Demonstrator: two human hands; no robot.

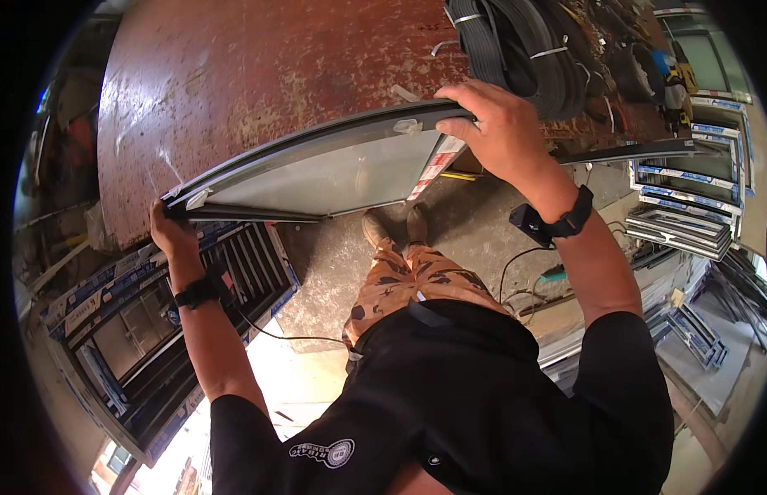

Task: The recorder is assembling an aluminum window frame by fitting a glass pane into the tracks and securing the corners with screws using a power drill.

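Note:
Between my two hands I hold a dark-framed glass window panel (342,177), tilted on its edge along the front of the workbench. My left hand (172,231) is closed around the frame's left corner. At the opposite corner my right hand (500,125) grips the frame, thumb on the near side and fingers over the top edge. Small pieces of clear plastic or tape stick to the frame near both corners. A strip with red and white marks runs down the panel's right side. The panel's lower edge hangs in front of my feet.
A worn red-brown workbench (276,58) spans the far side. On its right lie coiled black rubber strips (515,49) and scattered tools. Stacked window frames stand at the left (136,330) and right (689,190). A black cable (301,337) runs near my left side.

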